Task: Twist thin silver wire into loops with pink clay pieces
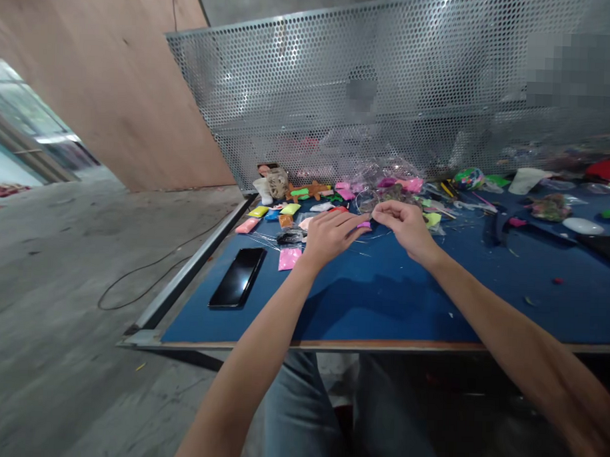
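Observation:
Above the blue tabletop, my left hand (333, 237) reaches forward with its fingers close together and its thumb underneath. A small bright pink piece (364, 225) shows by its thumb; I cannot tell whether the hand holds it. My right hand (406, 227) faces it from the right, thumb and forefinger pinched at the tips. Whatever lies in the pinch is too small to make out. The fingertips of the two hands are near each other, a short gap apart. Behind them is a tangle of thin strands and clear plastic wrap (387, 170).
A black phone (237, 277) lies at the left, near a pink packet (289, 258) and a yellow packet (258, 211). A perforated metal panel (310, 89) stands along the back. Towards the right are a white cup (527, 180) and a white oval piece (583, 226).

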The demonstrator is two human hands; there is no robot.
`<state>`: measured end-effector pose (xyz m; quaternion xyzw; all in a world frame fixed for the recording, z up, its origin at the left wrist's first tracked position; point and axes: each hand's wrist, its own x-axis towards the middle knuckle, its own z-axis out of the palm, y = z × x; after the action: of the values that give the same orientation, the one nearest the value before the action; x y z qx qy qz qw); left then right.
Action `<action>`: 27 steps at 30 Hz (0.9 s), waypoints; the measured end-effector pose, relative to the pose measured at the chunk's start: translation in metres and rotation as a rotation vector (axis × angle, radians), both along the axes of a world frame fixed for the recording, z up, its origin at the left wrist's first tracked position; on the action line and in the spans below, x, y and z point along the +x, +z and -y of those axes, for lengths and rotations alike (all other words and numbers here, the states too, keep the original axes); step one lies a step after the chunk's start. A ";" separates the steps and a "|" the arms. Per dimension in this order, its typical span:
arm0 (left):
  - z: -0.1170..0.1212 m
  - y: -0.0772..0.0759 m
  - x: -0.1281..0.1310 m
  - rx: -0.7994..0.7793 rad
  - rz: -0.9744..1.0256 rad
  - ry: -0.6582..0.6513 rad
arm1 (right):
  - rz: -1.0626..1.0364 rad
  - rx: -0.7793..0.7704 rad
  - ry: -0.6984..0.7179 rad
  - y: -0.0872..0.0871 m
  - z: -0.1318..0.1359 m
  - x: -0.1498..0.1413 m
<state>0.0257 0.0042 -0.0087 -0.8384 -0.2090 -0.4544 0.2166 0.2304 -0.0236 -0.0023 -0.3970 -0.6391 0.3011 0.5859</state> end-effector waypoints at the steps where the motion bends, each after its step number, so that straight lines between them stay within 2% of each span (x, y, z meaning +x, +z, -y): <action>1: 0.001 0.000 0.001 -0.033 0.027 -0.018 | 0.027 0.026 -0.003 0.000 0.001 -0.001; 4: 0.005 -0.002 0.003 -0.237 0.157 -0.086 | 0.139 0.093 -0.003 -0.001 0.005 -0.005; 9: 0.011 -0.002 0.012 -0.763 0.545 -0.296 | 0.248 0.222 -0.115 0.002 0.017 -0.012; 11: 0.009 -0.001 0.015 -0.923 0.605 -0.392 | 0.266 0.244 -0.152 0.002 0.020 -0.013; 14: 0.005 -0.001 0.016 -1.075 0.586 -0.471 | 0.304 0.280 -0.173 0.001 0.020 -0.013; 17: 0.004 -0.001 0.018 -1.136 0.605 -0.485 | 0.367 0.322 -0.195 -0.001 0.019 -0.013; 20: 0.006 -0.001 0.020 -1.088 0.637 -0.485 | 0.315 0.282 -0.193 -0.002 0.017 -0.012; 24: 0.010 0.004 0.018 -1.021 0.598 -0.509 | -0.004 0.048 -0.026 -0.002 0.009 -0.009; 27: 0.013 0.005 0.013 -0.961 0.482 -0.459 | -0.194 -0.124 0.096 -0.005 -0.001 -0.004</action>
<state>0.0387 -0.0091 -0.0041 -0.7393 -0.2481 -0.5219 -0.3456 0.2261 -0.0231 -0.0070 -0.3705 -0.5780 0.4045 0.6042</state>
